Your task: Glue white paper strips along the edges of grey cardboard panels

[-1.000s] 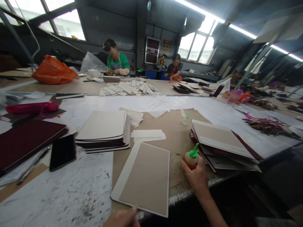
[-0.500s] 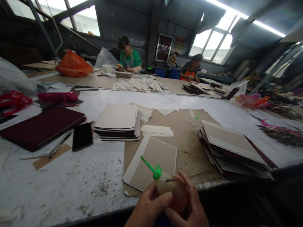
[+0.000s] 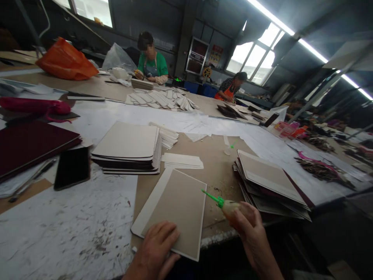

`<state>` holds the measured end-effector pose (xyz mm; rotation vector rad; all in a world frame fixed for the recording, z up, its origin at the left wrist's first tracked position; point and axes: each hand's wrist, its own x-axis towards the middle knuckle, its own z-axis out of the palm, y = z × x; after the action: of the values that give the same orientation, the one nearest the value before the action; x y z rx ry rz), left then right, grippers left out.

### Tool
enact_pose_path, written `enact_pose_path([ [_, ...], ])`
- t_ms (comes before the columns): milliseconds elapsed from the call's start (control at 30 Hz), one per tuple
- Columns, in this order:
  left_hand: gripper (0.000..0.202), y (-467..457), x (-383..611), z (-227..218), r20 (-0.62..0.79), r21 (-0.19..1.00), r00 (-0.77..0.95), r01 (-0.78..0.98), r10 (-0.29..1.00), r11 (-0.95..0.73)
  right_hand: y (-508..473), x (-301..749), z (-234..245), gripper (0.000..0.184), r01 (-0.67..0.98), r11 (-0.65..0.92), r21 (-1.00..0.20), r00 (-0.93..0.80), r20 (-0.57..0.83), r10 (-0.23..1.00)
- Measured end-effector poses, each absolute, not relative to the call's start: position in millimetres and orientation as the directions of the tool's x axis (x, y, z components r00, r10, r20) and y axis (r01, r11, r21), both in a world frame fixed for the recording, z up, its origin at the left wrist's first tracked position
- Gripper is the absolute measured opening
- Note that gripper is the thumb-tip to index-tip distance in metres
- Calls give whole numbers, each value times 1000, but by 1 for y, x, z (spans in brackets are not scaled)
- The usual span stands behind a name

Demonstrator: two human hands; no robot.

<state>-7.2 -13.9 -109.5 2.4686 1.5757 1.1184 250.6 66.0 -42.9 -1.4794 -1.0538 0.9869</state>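
My right hand [image 3: 247,221] is wrapped round a soft squeeze bottle [image 3: 233,212] with a green nozzle. The bottle is tilted, its nozzle tip pointing left by the right edge of a beige cover board [image 3: 183,202]. Near the table edge, my left hand [image 3: 159,245] grips this board, fingers over its top and thumb at its near edge. A pale strip runs along the board's left side. Beyond it are some loose white strips [image 3: 183,160] and a stack of boards [image 3: 126,144]. A second pile of boards [image 3: 265,171] lies right of the bottle.
A phone [image 3: 72,167] and dark maroon boards [image 3: 35,144] lie at left. Another small green-tipped bottle [image 3: 227,149] stands farther back. Across the table, a person in green [image 3: 153,64] and a person in an orange apron [image 3: 229,91] work. An orange bag [image 3: 65,62] sits far left.
My hands have parted. The left has let go of the squeeze bottle and come down onto the board; the right has carried the bottle to the right. The view has turned rightward.
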Motion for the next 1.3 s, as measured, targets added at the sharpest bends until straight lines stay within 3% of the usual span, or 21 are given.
enact_pose_path([
  [133, 29, -8, -15, -126, 652, 181, 331, 806, 682, -564, 89, 259, -40, 58, 544, 57, -837, 204, 198, 959],
  [300, 30, 1, -19, -127, 703, 81, 378, 799, 602, -596, 108, 262, -40, 48, 702, 241, -670, 14, 351, 936],
  [567, 28, 0, -19, -126, 707, 91, 368, 800, 604, -593, 118, 264, -42, 38, 751, 447, -485, -216, 459, 862],
  [800, 30, 1, -18, -126, 688, 125, 363, 794, 629, -595, 106, 268, -29, 36, 742, 451, -496, -291, 368, 883],
  [1000, 30, -4, -17, -107, 590, 190, 345, 819, 730, -541, 119, 264, -32, 36, 724, 507, -468, -304, 443, 843],
  [1133, 30, -4, -16, -110, 659, 173, 350, 790, 666, -587, 127, 262, -33, 36, 713, 534, -455, -328, 456, 827],
  [1300, 26, -10, -10, -109, 559, 330, 253, 806, 789, -492, 122, 264, -32, 35, 705, 540, -459, -345, 444, 827],
])
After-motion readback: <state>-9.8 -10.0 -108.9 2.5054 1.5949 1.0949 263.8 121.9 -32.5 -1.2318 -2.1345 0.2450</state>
